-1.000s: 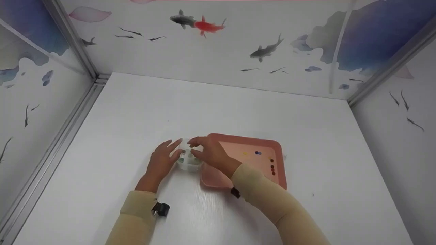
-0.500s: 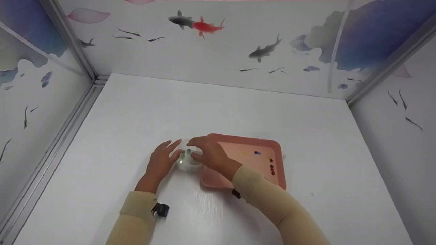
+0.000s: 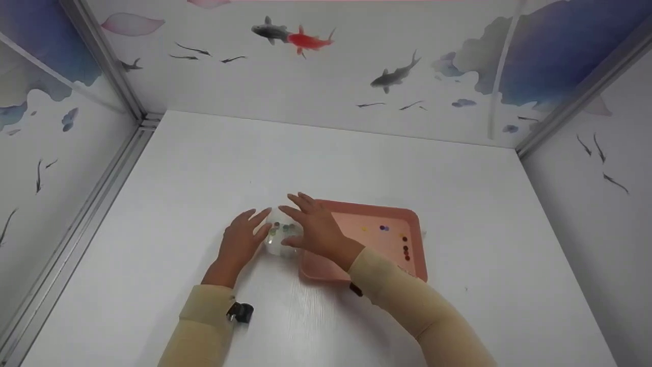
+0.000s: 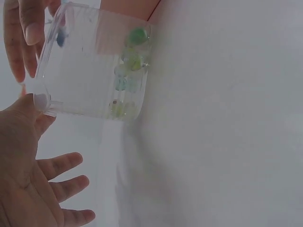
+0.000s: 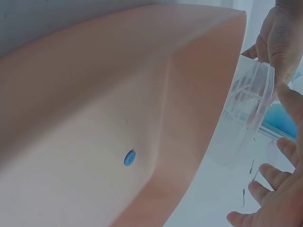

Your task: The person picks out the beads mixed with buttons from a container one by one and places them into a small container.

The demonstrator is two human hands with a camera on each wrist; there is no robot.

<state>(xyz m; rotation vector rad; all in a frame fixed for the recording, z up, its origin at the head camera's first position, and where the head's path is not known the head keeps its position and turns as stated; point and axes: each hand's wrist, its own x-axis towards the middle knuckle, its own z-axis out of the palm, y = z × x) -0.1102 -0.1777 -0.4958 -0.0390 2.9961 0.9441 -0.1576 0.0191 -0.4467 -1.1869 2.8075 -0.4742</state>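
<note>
A clear plastic box (image 3: 277, 250) stands at the pink tray's left side. Small round green, yellowish and pale pieces (image 4: 135, 59) lie at its bottom; they look like buttons or beads. At the box's rim, my left hand (image 3: 239, 247) pinches a corner between thumb and index finger, its other fingers spread. My right hand (image 3: 323, 232) hovers over the box's right side, fingers spread and thumb apart, holding nothing that I can see. A blurred dark round piece (image 4: 61, 37) shows through the box wall near the right fingertips.
The pink tray (image 3: 369, 208) has a raised rim. A blue button (image 5: 129, 158) lies in it, with several dark and red round pieces (image 3: 406, 248) along its right side and a yellow piece (image 3: 364, 229). Printed panels wall the white table (image 3: 229, 153).
My right hand has spread its fingers, the thumb moving away from the index finger. The pieces in the box have shifted. My left hand has stayed at the rim.
</note>
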